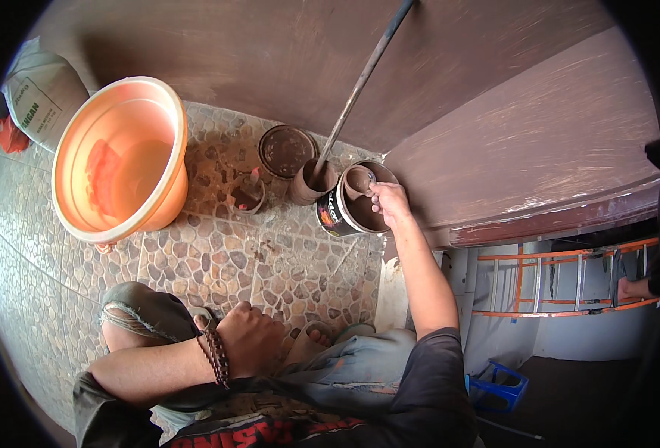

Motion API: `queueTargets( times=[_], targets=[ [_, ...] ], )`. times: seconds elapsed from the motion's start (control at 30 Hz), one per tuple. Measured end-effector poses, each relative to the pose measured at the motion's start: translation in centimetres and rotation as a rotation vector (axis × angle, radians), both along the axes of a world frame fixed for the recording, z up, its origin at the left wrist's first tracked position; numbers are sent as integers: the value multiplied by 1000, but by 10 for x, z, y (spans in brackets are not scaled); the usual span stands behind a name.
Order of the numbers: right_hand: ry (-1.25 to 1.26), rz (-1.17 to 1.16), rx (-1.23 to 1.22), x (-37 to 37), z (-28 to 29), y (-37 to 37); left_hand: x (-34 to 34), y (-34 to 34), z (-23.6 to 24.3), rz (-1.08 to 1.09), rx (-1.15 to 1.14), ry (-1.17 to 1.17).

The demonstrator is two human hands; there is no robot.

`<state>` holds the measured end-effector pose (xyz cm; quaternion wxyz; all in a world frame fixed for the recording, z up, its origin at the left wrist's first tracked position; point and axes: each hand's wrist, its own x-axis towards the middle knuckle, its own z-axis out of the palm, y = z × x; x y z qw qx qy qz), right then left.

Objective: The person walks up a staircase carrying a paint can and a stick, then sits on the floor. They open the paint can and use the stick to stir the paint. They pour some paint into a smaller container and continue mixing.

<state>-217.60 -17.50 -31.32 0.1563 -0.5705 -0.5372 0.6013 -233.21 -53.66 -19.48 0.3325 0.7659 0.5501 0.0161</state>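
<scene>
My right hand (390, 201) pinches the rim of a small brown-coated cup (358, 179). The cup is tilted inside the mouth of a paint bucket (335, 213) with a dark label and brown paint in it. Across my raised knee lies my left forearm, a beaded bracelet on the wrist. My left hand (249, 340) is loosely closed above the floor, its back toward me; the palm side is hidden, and nothing sticks out of it. Beside the bucket, a brown-smeared container (305, 193) has a long pole (360, 82) standing in it, leaning toward the wall.
A large orange tub (172, 196) stands at left, with a white sack (42, 101) behind it. Near the brown wall lie a round lid (287, 151) and a small pot (246, 200) with a red-handled tool. An orange ladder (561, 257), another person's foot (632, 289) and a blue stool (503, 388) are at right.
</scene>
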Motion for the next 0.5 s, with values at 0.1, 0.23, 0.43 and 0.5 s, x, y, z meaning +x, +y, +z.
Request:
queueTargets(
  times=[0.1,0.23,0.43,0.5],
  targets=[
    [14,-23,5,-5,0,-5,0,-1,0,0,19,0],
    [73,-43,-39,-8,7,-6,1,-1,-1,0,20,8],
    [157,-81,-104,-9,18,-7,2,-1,0,-18,13,26],
    [199,-99,-139,-8,21,-7,1,-1,1,-25,10,27]
  ],
)
